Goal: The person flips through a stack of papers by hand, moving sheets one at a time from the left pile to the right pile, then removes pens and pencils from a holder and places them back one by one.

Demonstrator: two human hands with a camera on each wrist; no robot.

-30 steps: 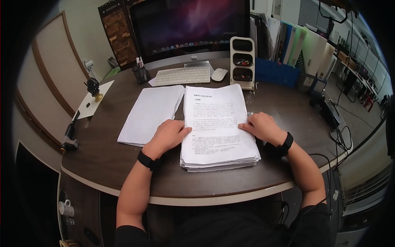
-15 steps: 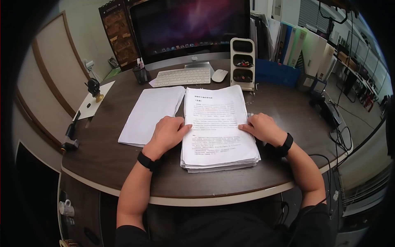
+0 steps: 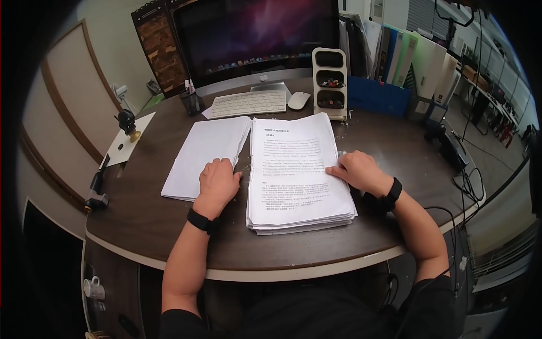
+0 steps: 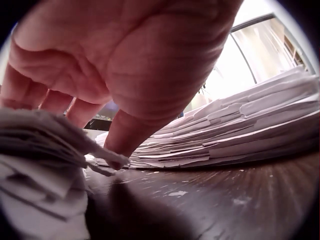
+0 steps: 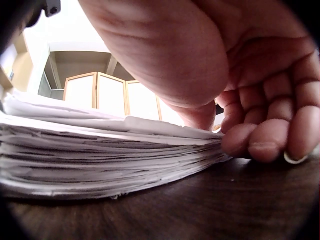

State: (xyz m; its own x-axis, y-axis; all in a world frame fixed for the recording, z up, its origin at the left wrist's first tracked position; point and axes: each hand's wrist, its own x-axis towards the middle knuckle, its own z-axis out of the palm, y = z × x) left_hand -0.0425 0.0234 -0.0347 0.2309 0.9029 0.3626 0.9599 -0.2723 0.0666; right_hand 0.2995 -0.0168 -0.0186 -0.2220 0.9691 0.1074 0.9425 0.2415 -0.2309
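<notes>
My left hand (image 3: 219, 183), relaxed with no sheet visibly gripped, lies over the left stack's (image 3: 206, 150) right edge. Beside that, my right hand (image 3: 359, 171), thumb on top, fingers curled, holds the printed stack (image 3: 293, 198). Light pressure should avoid creasing.

Across the surface (image 3: 282, 251) I see a monitor (image 3: 254, 39), a keyboard (image 3: 247, 104) and a mouse (image 3: 298, 100). Binders (image 3: 427, 63) stand to my right, a mug (image 3: 94, 288) low to my left.
</notes>
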